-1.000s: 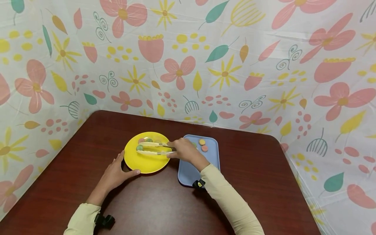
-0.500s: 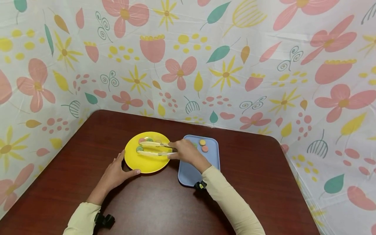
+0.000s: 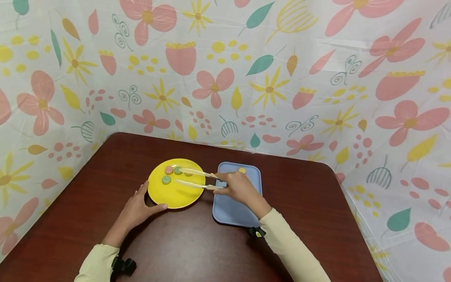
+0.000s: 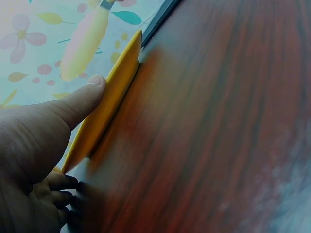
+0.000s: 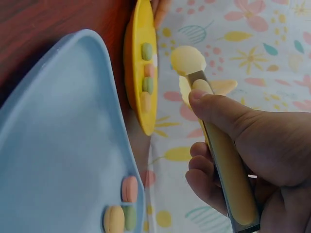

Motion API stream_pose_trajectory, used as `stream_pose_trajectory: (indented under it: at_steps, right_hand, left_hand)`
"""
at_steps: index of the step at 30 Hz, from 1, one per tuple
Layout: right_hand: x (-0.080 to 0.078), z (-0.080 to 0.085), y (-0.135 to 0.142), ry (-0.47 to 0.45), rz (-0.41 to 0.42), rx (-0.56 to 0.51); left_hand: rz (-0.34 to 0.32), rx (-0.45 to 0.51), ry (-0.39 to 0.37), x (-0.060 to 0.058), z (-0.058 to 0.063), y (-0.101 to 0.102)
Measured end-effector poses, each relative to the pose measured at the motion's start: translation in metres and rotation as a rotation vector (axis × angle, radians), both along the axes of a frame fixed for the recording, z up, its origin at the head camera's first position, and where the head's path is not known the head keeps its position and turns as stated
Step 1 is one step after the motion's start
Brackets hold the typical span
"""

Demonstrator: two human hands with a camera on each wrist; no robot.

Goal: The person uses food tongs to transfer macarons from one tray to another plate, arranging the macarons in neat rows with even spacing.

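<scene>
A yellow plate (image 3: 175,200) carries several macarons, among them a pink one (image 3: 169,170), a green one (image 3: 177,170) and a second green one (image 3: 166,179) nearer the front. My left hand (image 3: 136,210) holds the plate's near-left edge, its thumb on the rim in the left wrist view. My right hand (image 3: 243,192) grips tongs (image 3: 192,184) whose pale arms are spread above the plate, with no macaron between the tips. The blue tray (image 3: 232,213) lies partly beneath this hand. In the right wrist view the tray bears a yellow (image 5: 114,220), a pink (image 5: 129,189) and a green macaron (image 5: 129,217).
Both plate and tray stand on a dark brown wooden table (image 3: 183,243), side by side with a narrow gap. A flower-printed curtain (image 3: 218,78) hangs behind the table and along its sides. Dark wrist straps (image 3: 123,266) sit over the pale sleeves.
My right hand has drawn the tongs back to the right, toward the tray. The front green macaron, earlier at the tongs' tips, now lies apart from them on the plate. My left hand stays put.
</scene>
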State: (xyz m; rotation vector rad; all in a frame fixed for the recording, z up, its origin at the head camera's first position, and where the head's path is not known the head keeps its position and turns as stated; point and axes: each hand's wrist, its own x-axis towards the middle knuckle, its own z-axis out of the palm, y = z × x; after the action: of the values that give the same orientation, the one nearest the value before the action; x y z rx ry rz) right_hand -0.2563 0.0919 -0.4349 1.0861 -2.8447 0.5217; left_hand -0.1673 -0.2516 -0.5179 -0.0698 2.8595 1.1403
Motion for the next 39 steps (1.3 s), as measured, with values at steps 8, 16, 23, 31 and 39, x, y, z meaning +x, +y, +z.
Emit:
stream_pose_trajectory:
  at_steps: [8, 16, 23, 31, 39]
  right_hand:
    - [0.021, 0.008, 0.041, 0.021, -0.072, -0.048]
    - [0.035, 0.01, 0.084, 0.037, -0.162, -0.064]
    - [0.043, 0.003, 0.114, 0.019, -0.23, -0.047]
    - [0.048, -0.01, 0.131, 0.024, -0.267, -0.046]
    - [0.049, -0.024, 0.144, 0.021, -0.291, -0.016]
  left_hand:
    - [0.006, -0.009, -0.011, 0.001, 0.0, 0.001]
    - [-0.001, -0.009, -0.018, 0.003, -0.001, 0.0]
    - [-0.002, -0.008, -0.02, 0.005, 0.001, 0.001]
    - [-0.006, -0.01, -0.014, 0.005, 0.0, 0.002]
    - [-0.006, -0.016, -0.011, 0.004, 0.002, 0.003]
